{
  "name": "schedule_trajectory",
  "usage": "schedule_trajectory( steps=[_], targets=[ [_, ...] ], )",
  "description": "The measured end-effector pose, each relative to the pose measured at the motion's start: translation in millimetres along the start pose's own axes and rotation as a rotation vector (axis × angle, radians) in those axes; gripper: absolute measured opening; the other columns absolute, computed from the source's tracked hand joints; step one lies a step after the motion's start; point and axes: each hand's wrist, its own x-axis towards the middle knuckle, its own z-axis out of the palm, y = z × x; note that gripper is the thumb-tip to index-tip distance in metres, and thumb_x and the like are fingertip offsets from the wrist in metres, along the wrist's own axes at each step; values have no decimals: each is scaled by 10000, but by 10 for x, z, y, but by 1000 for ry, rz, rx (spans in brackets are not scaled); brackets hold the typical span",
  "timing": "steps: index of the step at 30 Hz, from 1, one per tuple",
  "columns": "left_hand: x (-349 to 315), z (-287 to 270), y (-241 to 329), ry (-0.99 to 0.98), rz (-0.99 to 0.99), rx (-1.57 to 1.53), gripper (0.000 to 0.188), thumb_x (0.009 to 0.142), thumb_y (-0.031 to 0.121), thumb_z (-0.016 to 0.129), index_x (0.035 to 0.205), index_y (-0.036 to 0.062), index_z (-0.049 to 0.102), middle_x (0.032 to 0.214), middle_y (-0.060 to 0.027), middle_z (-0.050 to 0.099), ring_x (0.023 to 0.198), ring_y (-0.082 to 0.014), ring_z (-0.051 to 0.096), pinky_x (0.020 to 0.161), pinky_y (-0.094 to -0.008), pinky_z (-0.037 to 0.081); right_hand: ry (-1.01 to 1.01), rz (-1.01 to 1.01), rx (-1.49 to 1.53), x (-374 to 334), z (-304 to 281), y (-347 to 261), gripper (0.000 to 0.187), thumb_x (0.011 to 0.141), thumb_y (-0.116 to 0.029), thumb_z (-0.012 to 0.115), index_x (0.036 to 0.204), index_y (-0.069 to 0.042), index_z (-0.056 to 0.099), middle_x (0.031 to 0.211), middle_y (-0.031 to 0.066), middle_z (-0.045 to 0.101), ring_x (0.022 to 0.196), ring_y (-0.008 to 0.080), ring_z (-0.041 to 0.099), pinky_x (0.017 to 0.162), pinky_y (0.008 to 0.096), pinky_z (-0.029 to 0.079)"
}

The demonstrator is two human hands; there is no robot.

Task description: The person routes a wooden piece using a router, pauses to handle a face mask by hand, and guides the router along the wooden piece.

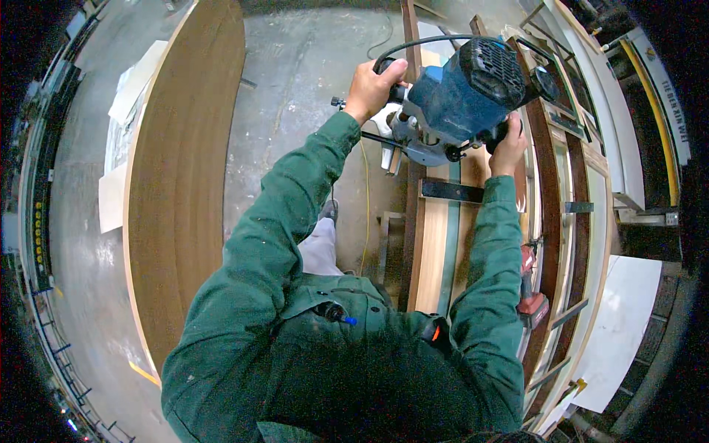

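A blue and black plunge router [461,88] stands over a long wooden workpiece [430,258] at the upper right. Its left side handle is wrapped by the fingers of my left hand [373,88]. On the opposite side my right hand [508,144] closes around the other handle, which it largely hides. The router's metal base [427,153] sits low over the work, and the bit is out of sight. Just nearer to me a black bar [452,190] crosses the workpiece. A black cord [413,46] arcs from the left handle over the motor.
A large brown wooden panel [188,170] stretches along the left. A red cordless drill [533,303] lies beside the workpiece on the right, near dark frame rails [543,184]. A yellow cord [367,199] trails on the concrete floor. White sheets [620,325] lie farther right.
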Motion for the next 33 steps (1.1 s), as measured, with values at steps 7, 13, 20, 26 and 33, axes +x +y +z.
schedule_trajectory(
  steps=[7,13,20,26,33],
  targets=[
    [88,13,3,12,-32,66,392,834,381,614,743,0,618,662,-60,624,620,-137,623,577,-274,483,9,-206,-160,156,-17,99,415,903,-417,514,794,-34,632,714,9,572,619,99,506,561,243,400],
    [218,3,-57,35,-8,124,409,822,397,615,740,-3,626,649,-67,634,601,-135,611,585,-282,486,15,-183,-101,348,-10,239,420,910,-398,506,794,-13,628,748,24,589,690,116,525,647,258,420],
    [361,-18,-152,29,-8,112,422,820,408,615,717,-2,623,644,-62,635,593,-129,599,580,-284,480,-19,-93,-73,436,54,224,387,905,-384,517,773,-34,612,745,31,587,662,116,529,603,257,432],
    [470,17,-218,57,71,90,431,818,417,620,708,0,622,636,-67,630,585,-137,598,573,-286,479,-18,-130,-14,566,118,245,373,901,-382,512,770,-41,583,686,43,569,580,120,528,548,253,430],
    [463,8,-255,102,64,72,428,819,414,623,712,0,618,627,-73,623,582,-145,613,562,-286,480,-40,-131,-91,510,201,94,437,887,-452,518,788,-31,576,671,55,563,545,129,534,481,260,424]
  ],
)
